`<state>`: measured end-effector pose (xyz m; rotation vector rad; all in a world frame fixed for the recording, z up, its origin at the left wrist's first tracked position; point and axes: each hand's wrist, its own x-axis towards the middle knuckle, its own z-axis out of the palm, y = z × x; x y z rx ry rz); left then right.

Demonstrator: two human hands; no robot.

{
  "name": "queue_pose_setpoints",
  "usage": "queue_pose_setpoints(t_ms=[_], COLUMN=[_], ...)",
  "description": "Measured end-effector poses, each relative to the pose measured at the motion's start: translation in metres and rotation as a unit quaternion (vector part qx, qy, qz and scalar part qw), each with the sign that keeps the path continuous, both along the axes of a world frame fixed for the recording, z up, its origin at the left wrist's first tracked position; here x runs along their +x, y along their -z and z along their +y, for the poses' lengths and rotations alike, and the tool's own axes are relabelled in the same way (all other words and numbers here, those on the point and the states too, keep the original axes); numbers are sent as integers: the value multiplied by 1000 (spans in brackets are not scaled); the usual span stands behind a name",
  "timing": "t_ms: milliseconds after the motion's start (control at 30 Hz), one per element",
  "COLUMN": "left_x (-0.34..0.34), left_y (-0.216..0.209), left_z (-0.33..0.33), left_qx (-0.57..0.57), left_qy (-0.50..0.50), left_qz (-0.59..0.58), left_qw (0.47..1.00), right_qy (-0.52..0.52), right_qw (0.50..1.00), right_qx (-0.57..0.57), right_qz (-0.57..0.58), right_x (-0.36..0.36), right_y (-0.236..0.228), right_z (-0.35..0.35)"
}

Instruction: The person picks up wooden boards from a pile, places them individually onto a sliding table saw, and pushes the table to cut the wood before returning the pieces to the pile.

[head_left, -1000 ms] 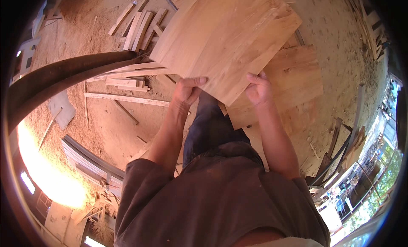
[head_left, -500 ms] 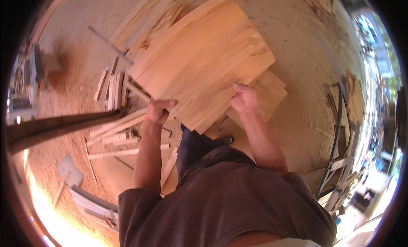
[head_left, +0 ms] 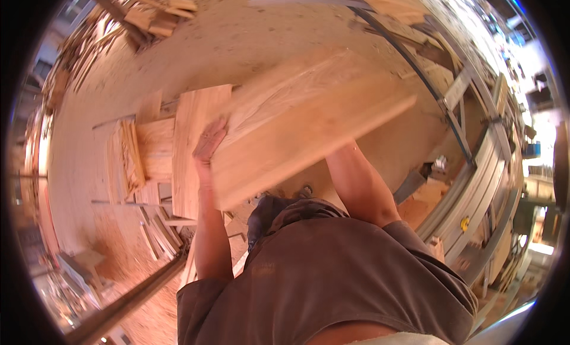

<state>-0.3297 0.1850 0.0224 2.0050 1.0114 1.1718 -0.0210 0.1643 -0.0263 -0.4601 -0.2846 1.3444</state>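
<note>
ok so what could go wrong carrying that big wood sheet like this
The plywood sheet hides the right hand, so that grip cannot be checked; only the left hand shows on its edge, and it might slip. The sheet also blocks the view of the wood offcuts on the floor, a likely trip hazard.

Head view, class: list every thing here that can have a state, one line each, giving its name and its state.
wooden board: lifted off the floor, tilted, blurred by motion.
left hand: gripping the board's left edge.
right hand: hidden behind the board; only the forearm shows.
cut panels: lying flat on the sawdust floor.
thin strips: stacked in a pile beside the panels.
offcuts: heaped loosely at the top.
</note>
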Motion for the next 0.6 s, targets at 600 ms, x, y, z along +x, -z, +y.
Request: queue_pose_setpoints(t_ms=[600], left_x=[291], left_y=[22], left_z=[71], left_qx=[160], left_qy=[104], left_qz=[21], left_qw=[981], right_qy=[269], right_qw=[928], right_qx=[-159], right_qz=[-205], right_x=[239], right_y=[-43], right_z=[-101])
